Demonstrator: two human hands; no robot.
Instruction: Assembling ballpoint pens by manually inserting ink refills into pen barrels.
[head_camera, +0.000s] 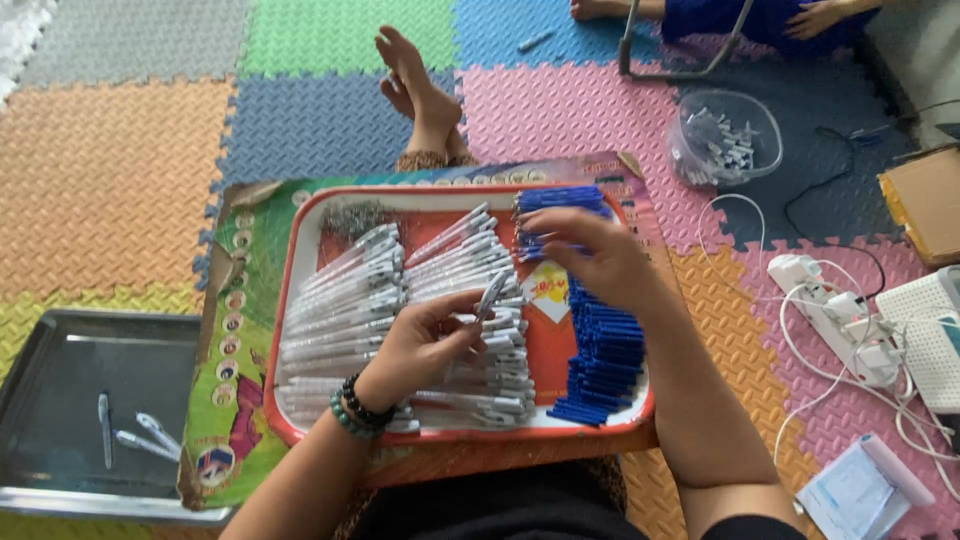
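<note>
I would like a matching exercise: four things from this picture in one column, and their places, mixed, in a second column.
1. blue pen refills
2. clear pen barrels
3. metal tray
4. clear plastic bowl

a. on the floor mat, far right
b. left side of the red tray
c. on the floor, left
d. right side of the red tray

Pairs: 1-d, 2-b, 3-c, 4-a

Foam mat floor (120, 170) w/ steel tray (60, 400), plastic tub (690, 160), power strip (840, 320).

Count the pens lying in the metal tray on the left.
3, all in the metal tray, near its front: one pen furthest left, lying almost straight, and two more angled beside it. None looks hidden.
</note>
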